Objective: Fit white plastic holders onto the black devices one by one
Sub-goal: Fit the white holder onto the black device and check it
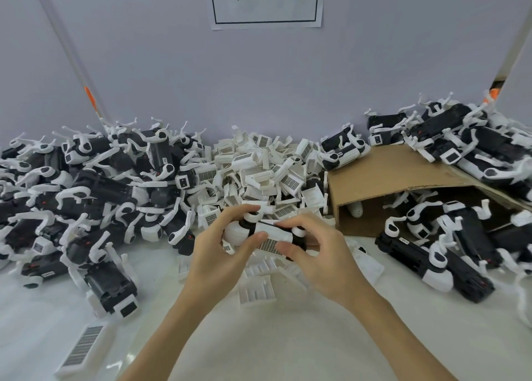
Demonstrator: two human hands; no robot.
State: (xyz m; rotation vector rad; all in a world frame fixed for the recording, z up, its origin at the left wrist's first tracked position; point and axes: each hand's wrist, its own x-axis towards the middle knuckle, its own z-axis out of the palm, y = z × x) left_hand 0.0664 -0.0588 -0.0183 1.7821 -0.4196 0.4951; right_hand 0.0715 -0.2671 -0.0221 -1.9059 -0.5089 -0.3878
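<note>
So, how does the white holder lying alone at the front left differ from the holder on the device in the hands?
The lone holder lies flat and unheld on the white table; the held holder sits on a black device that the left hand and right hand grip above the table. Both are white with a dark grille.

this is a factory assembly bench: a glossy white worktop (259, 346) against a pale grey partition wall (259, 87) bearing a white paper sign with black printed characters (266, 1). below the sign lies a heap of loose white plastic holders (259, 165), flanked left and right by piles of identical black devices with white clips (86, 193). right of the heap sits a tipped brown cardboard box (397, 176).
</note>
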